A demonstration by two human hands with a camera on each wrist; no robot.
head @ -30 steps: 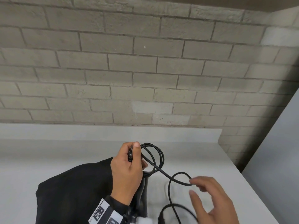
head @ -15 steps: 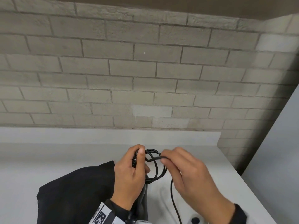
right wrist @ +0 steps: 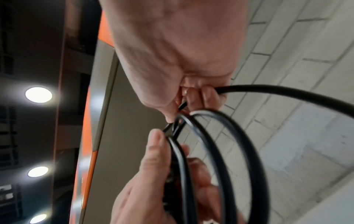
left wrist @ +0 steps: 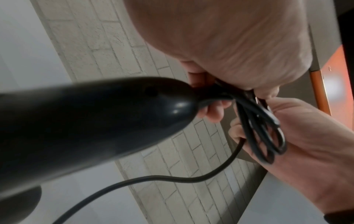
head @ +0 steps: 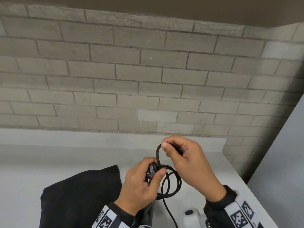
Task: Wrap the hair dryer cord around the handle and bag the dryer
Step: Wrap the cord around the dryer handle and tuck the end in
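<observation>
Left hand (head: 139, 183) clamps gathered loops of thin black rubber cord (head: 171, 181) at black plastic dryer handle (left wrist: 95, 121) end; right hand (head: 187, 160) pinches fresh loop above. Lay loop flush, keep tension, avoid kinks.

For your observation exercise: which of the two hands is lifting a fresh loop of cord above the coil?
The right hand: it pinches the cord raised above the coil, while the left hand clamps the finished loops lower down.
</observation>
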